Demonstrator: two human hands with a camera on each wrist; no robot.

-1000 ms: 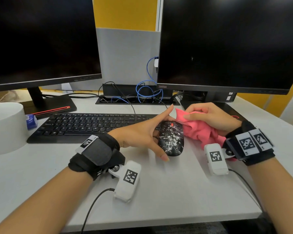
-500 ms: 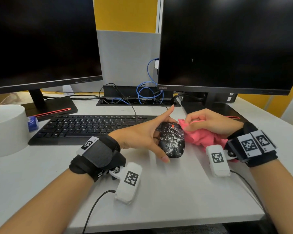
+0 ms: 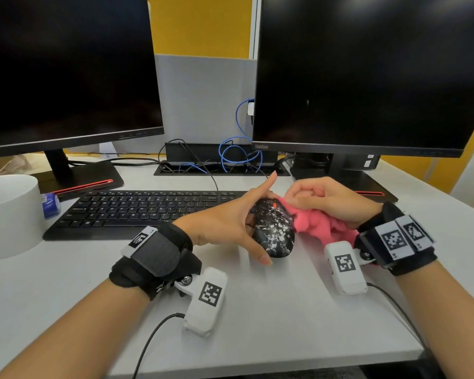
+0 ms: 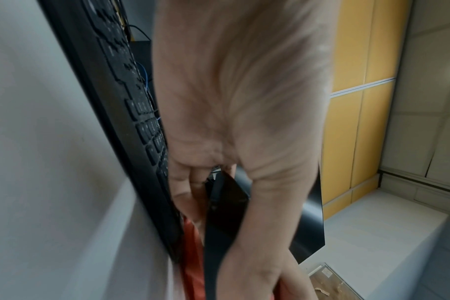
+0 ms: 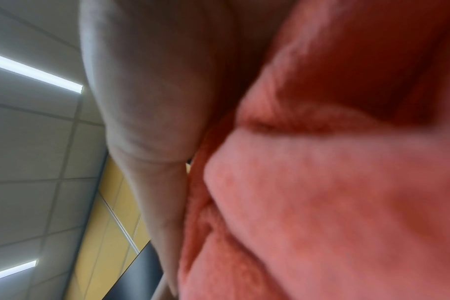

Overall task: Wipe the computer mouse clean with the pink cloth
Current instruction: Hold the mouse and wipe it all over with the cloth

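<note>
The black computer mouse [image 3: 274, 231], speckled with white marks and with an orange wheel, lies on the grey desk [image 3: 271, 310] just right of the keyboard. My left hand [image 3: 230, 222] holds its left side between thumb and curled fingers, index finger pointing up. My right hand [image 3: 328, 198] grips the bunched pink cloth [image 3: 320, 224], which presses against the mouse's right side. The left wrist view shows the left hand [image 4: 231, 101] over the mouse [image 4: 226, 205] with a strip of cloth [image 4: 192, 253] beside it. The cloth [image 5: 334, 182] fills the right wrist view beneath my right hand [image 5: 154, 101].
A black keyboard [image 3: 148, 209] lies left of the mouse. Two dark monitors [image 3: 367, 72] [image 3: 66, 69] stand behind on black bases. A white round container [image 3: 9, 214] and a small blue item [image 3: 50, 205] sit at far left. Cables [image 3: 238, 157] gather at the back.
My right hand has lowered the cloth, whose raised tip now lies bunched against the mouse's right side. The left hand keeps the same hold on the mouse.
</note>
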